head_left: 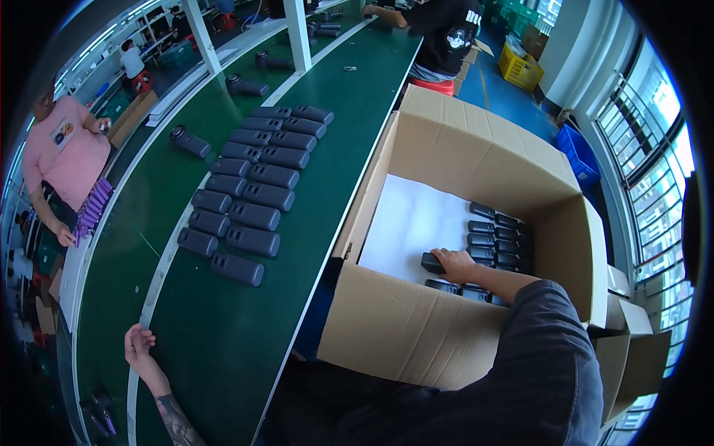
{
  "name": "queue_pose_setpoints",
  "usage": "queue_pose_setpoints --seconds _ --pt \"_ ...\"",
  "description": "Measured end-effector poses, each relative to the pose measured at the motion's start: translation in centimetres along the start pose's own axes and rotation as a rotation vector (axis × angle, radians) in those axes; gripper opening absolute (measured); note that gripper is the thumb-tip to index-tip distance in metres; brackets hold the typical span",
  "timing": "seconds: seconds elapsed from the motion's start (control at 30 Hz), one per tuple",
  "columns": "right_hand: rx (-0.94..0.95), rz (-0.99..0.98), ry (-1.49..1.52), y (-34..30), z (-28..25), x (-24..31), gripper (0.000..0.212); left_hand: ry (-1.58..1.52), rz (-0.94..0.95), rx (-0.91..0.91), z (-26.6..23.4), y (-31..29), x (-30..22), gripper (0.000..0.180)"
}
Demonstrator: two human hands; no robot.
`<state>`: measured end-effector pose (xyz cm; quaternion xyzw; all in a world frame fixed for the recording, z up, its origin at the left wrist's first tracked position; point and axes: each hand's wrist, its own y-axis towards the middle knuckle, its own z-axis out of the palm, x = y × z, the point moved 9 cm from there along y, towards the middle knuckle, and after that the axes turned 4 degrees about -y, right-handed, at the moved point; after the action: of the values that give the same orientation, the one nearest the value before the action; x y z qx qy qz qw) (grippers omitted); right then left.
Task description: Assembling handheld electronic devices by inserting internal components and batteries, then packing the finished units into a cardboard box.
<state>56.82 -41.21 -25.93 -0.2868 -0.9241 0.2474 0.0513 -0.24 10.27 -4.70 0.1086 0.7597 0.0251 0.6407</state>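
My right hand (456,265) reaches into a large open cardboard box (416,320) and grips a dark oblong plastic unit (432,262). This unit is over a white sheet (413,215) in the box. Beside it, more dark units (481,240) lie in rows along the right side and near wall. My left hand (139,344) hovers at the green work table's left part, fingers loosely curled, with nothing visible in them. Ahead of it, several dark grey oblong units (253,216) lie side by side in two columns on the green table (320,186).
Dark units with round heads (190,141) lie beyond a pale strip. White posts (297,37) rise from the table. A person in pink (71,149) stands left with purple pieces (93,207); another person (450,37) works at the far end. Yellow (520,67) and blue crates (576,152) stand right.
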Motion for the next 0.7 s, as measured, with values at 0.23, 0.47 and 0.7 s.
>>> queue_pose_setpoints --seconds 0.23,0.47,0.7 --pt "-0.183 0.407 0.411 -0.6 -7.4 -3.5 0.073 -0.037 -0.007 0.032 0.3 -1.0 -0.4 0.028" --pt "-0.652 -0.157 1.463 -4.0 -29.7 7.6 0.079 -0.153 -0.019 0.006 0.9 -0.8 -0.8 0.025" --pt "-0.043 -0.995 1.053 -4.6 -35.0 43.5 0.068 -0.203 -0.013 -0.085 -1.8 -2.5 0.0 0.023"
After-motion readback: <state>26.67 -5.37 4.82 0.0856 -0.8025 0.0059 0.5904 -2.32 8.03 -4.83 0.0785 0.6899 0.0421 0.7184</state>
